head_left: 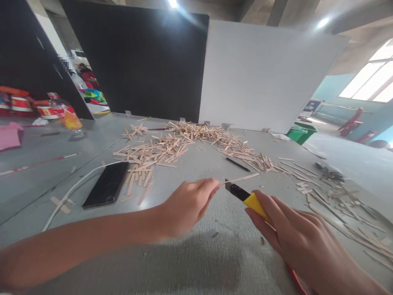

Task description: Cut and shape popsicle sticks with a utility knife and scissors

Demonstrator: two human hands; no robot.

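Near the middle of the grey table, my left hand (192, 205) pinches the left end of a thin wooden stick (242, 178), which points to the right. My right hand (301, 233) is closed around a yellow and black utility knife (254, 205). Its dark blade points up and left, close to the stick near my left fingertips. Whether blade and stick touch cannot be made out. Behind the hands lies a heap of wooden sticks (166, 149), with a black pen-like rod (238, 164) in front of its right part.
A phone (107, 184) with a white cable (72, 190) lies at left, and an orange drink bottle (72, 119) stands behind it. Thin sticks and shavings (353, 205) cover the right side. Black (141, 61) and white (264, 78) panels border the table's back.
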